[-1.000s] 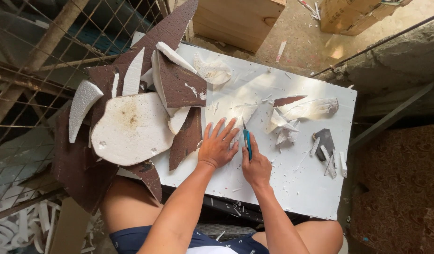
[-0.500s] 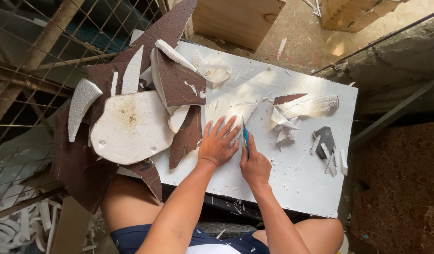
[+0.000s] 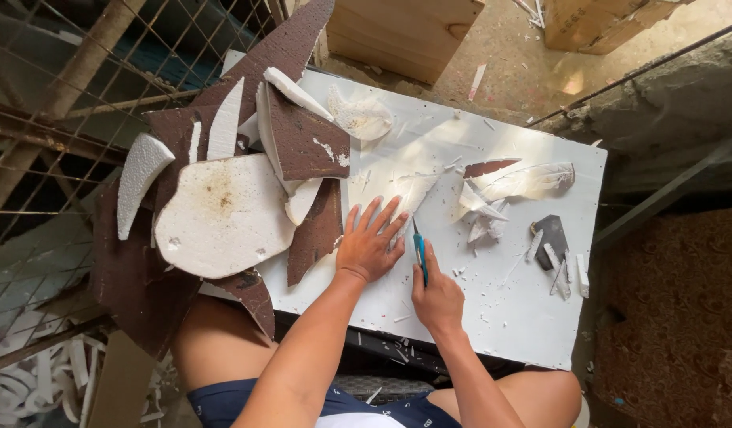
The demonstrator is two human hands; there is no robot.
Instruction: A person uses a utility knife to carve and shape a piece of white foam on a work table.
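Observation:
My left hand (image 3: 370, 242) lies flat with fingers spread on a white foam piece (image 3: 404, 192) that rests on the white board table (image 3: 500, 317). My right hand (image 3: 437, 297) grips a blue-handled cutter (image 3: 420, 250), its tip set against the foam just right of my left fingers. The blade end is small and partly hidden by the hand.
A heap of white foam slabs (image 3: 223, 214) and brown-faced offcuts (image 3: 302, 143) covers the table's left side. Cut foam shapes (image 3: 524, 181) and small scraps (image 3: 552, 238) lie to the right. A wire mesh fence (image 3: 57, 119) stands at left, a wooden box (image 3: 405, 32) beyond.
Both hands have stayed almost where they were; the right hand with the cutter has shifted slightly along the foam's edge.

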